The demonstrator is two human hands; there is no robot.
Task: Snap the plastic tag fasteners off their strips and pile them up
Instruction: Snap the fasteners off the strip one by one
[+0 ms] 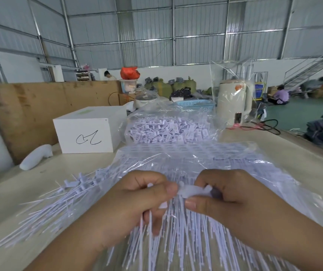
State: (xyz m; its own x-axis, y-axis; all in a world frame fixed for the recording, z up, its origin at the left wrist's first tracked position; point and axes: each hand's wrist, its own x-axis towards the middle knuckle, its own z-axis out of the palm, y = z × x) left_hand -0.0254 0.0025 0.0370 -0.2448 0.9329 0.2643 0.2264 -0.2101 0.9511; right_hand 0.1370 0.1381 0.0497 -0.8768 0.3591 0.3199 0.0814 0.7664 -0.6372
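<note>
- Strip (193, 190) lies sideways between both hands, its long tails pointing toward the person.
- Left hand (137, 198) pinches one end.
- Right hand (233, 198) pinches the other.

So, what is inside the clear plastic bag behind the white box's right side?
The clear plastic bag holds a heap of loose white tag fasteners, seen through the film. What lies under the heap is covered and cannot be seen.
</note>
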